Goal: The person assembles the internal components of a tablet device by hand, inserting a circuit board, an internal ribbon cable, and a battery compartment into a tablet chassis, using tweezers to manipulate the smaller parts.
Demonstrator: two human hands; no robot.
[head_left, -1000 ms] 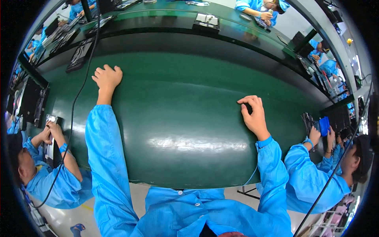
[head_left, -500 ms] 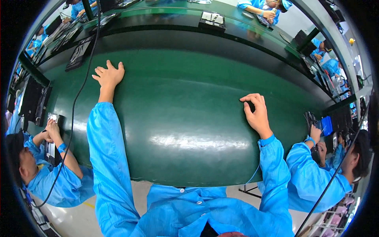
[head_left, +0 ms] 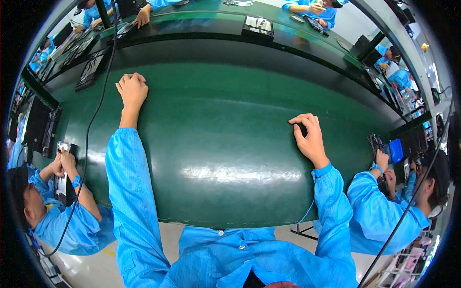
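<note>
While a broad green table, its sheen brightest between the sleeves, spreads under both hands, a dark bench runs beyond them and a pale floor shows behind. One co-worker sits left of the left hand, another right of the right hand, both in blue. Nearest the left hand, up and to its left, lies a tray: black, long, slanted, with greyish parts inside. A box holding white pieces stands on the bench, beyond and between the hands.

The left fingers are curled inward with their tips hidden, so I cannot tell whether that hand is closed on anything; the right is loosely curved, thumb parted from forefinger, grasping nothing visible. A blue band circles the right wrist, a thin cord below it. The tray's contents are too small to identify, and the co-workers' pieces are partly covered by their hands.
</note>
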